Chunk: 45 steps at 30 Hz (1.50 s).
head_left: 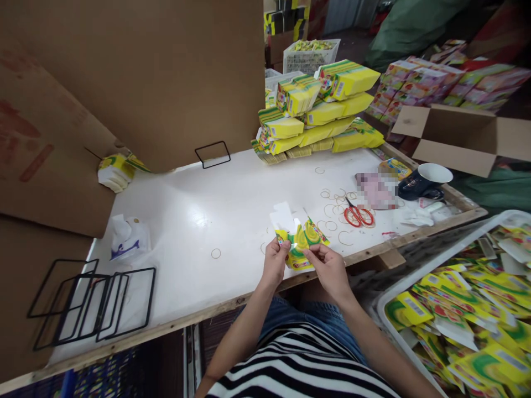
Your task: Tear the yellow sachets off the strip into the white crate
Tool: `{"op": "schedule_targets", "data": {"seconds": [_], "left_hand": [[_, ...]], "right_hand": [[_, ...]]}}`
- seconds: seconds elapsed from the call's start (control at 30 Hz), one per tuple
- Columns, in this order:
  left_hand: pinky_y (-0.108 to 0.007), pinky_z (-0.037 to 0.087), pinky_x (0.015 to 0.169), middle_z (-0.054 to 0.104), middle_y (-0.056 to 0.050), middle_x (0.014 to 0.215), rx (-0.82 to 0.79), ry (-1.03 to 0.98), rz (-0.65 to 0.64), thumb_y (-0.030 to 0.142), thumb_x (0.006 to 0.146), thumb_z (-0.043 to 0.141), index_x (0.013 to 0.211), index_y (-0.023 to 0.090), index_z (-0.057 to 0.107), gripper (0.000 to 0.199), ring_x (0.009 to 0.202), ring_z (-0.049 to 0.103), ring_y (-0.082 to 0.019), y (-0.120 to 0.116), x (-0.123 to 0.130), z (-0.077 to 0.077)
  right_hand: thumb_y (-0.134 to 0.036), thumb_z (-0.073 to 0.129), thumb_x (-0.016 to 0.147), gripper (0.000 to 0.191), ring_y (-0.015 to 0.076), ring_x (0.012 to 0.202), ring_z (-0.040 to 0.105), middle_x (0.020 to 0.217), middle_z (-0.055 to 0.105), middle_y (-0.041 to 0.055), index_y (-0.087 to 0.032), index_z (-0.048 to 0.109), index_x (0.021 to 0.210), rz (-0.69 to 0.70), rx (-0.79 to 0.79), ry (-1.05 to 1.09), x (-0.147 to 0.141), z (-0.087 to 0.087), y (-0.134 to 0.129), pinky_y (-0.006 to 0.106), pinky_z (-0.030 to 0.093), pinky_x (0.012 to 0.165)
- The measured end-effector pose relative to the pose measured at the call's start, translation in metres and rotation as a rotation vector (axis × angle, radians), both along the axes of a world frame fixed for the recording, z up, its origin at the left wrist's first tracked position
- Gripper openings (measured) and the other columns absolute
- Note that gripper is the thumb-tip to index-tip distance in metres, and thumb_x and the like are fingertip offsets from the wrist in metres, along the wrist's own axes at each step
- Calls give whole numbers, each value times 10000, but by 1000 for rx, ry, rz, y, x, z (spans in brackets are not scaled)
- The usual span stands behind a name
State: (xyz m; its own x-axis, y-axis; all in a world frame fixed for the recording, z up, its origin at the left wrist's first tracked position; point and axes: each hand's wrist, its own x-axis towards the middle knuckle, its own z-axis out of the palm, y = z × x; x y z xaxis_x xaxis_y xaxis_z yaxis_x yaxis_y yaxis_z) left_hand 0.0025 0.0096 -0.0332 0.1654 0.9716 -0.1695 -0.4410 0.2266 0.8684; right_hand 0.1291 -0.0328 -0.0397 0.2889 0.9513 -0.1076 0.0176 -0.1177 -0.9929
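Note:
Over the table's front edge, my left hand (274,261) is closed on the left side of a small yellow-and-green printed carton (299,243). White flaps stick up from the carton's far end. My right hand (329,270) pinches its right side between thumb and fingers. Beyond the hands and to the right, red-handled scissors (359,215) lie among scattered rubber bands (331,225). One loose rubber band (216,253) lies to the left.
Stacked yellow carton bundles (315,119) stand at the table's back. A dark mug (421,182) is at the right. A white crate (390,309) of loose cartons stands at my right. Black wire racks (97,307) and a tissue pack (130,237) lie left. Cardboard walls (178,77) border the table.

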Motion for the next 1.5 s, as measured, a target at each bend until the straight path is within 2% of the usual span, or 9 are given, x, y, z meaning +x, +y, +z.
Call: {"op": "schedule_targets", "data": {"seconds": [0.17, 0.3, 0.4, 0.67, 0.93, 1.13, 1.23, 1.37, 1.5], "left_hand": [[-204, 482, 644, 655, 32, 837, 83, 133, 9, 346, 749, 758, 1285, 258, 317, 701, 661, 624, -99, -7, -8, 9], [-274, 514, 770, 647, -66, 1088, 156, 187, -192, 339, 815, 691, 1395, 290, 216, 751, 818, 674, -145, -11, -18, 20], [-291, 515, 808, 615, -96, 1183, 172, 190, -304, 344, 842, 663, 1427, 307, 217, 737, 877, 674, -161, -11, -25, 28], [-310, 491, 840, 608, -72, 1062, 209, 173, -445, 354, 872, 623, 1280, 248, 388, 482, 925, 623, -178, -14, -31, 33], [-282, 473, 780, 584, -37, 948, 175, 178, -503, 302, 851, 645, 1120, 223, 411, 365, 852, 603, -151, -14, -30, 37], [-274, 475, 738, 577, -26, 932, 195, 245, -484, 261, 838, 642, 1062, 222, 404, 329, 833, 613, -148, -14, -28, 32], [-290, 493, 751, 594, -46, 1026, 172, 179, -438, 301, 847, 644, 1236, 266, 295, 523, 825, 649, -149, -13, -27, 33], [-310, 505, 790, 609, -89, 1146, 138, 158, -430, 331, 819, 687, 1377, 307, 184, 751, 836, 680, -162, -11, -27, 32], [-301, 514, 755, 630, -86, 1122, 84, 154, -378, 366, 771, 728, 1302, 276, 347, 660, 796, 680, -163, -9, -30, 23]], "right_hand": [[-493, 686, 768, 299, 170, 638, 585, 761, 654, 24, -216, 606, 847, -13, 9, -40, 2, 3, 0, 299, 506, 624], [-422, 682, 801, 463, 133, 629, 553, 1000, 638, 54, -234, 549, 1202, 129, 114, -30, 16, 11, 7, 289, 506, 639], [-377, 650, 839, 499, 139, 719, 583, 1076, 607, 56, -264, 500, 1302, 233, 178, 20, 23, 20, 13, 295, 516, 711], [-331, 704, 786, 381, 169, 822, 618, 909, 619, 22, -247, 553, 1125, 410, 168, 174, 30, 34, 20, 290, 514, 736], [-377, 615, 842, 222, 184, 769, 602, 823, 650, 27, -209, 637, 985, 559, 96, -73, 43, 44, 25, 295, 482, 690], [-393, 564, 875, 220, 211, 818, 592, 816, 655, 47, -210, 671, 815, 486, 187, -231, 39, 49, 28, 328, 467, 745], [-385, 585, 868, 215, 190, 795, 599, 871, 632, 38, -222, 621, 1004, 375, 201, -144, 35, 39, 30, 314, 483, 723], [-387, 603, 858, 501, 183, 764, 612, 905, 620, 33, -237, 435, 1305, 321, 166, -115, 34, 32, 34, 323, 505, 715], [-336, 553, 889, 407, 245, 925, 591, 1128, 633, 107, -265, 532, 1289, 225, 345, -465, 29, 61, 20, 417, 487, 822]]}}
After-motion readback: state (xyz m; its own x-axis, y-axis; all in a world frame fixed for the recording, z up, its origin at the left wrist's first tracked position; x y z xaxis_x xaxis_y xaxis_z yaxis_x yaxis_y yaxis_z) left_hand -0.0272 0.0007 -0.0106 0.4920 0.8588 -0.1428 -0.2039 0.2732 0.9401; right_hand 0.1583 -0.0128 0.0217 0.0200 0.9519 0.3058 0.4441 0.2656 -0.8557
